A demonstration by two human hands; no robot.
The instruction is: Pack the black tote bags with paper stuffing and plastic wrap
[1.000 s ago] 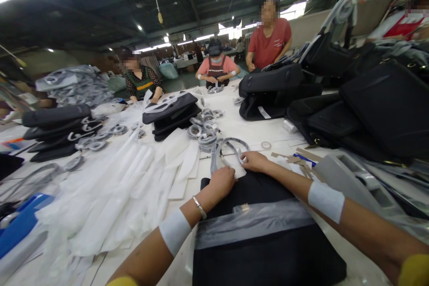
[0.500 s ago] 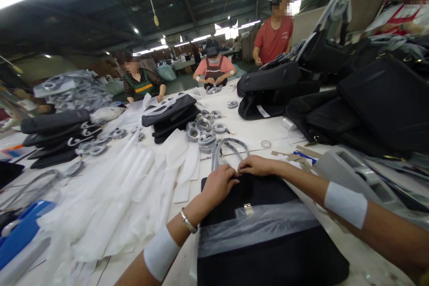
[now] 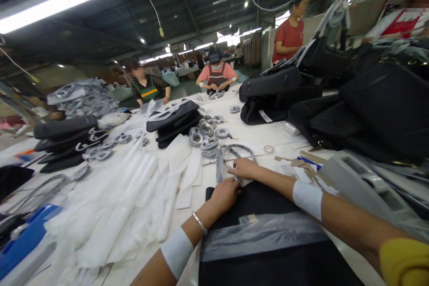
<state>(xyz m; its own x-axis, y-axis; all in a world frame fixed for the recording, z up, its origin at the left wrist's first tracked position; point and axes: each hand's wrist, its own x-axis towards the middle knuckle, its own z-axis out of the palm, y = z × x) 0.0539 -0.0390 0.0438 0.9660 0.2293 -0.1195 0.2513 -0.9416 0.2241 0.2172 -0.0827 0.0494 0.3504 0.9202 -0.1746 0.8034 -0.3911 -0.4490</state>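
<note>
A black bag (image 3: pixel 281 259) lies in front of me with a translucent plastic strip (image 3: pixel 268 232) across it and a small gold clasp (image 3: pixel 252 217) partly under the plastic. My left hand (image 3: pixel 226 194) is closed over its far edge, fingers curled round the top. Just beyond, my right hand (image 3: pixel 247 170) has its bent fingers at the base of the bag's plastic-wrapped handle (image 3: pixel 219 165), which loops away from me. The fingertips of both hands are partly hidden.
White wrapping sheets (image 3: pixel 124 205) spread to my left. Coiled wrapped straps (image 3: pixel 209 143) lie ahead, near stacked black bags (image 3: pixel 177 120). More black bags (image 3: pixel 385 111) and a grey tape dispenser (image 3: pixel 355 178) are on the right. Co-workers (image 3: pixel 217 76) work across the table.
My right hand has moved off the bag's top edge, up and slightly left to the wrapped handle. The left hand remains at the edge. The view has shifted slightly.
</note>
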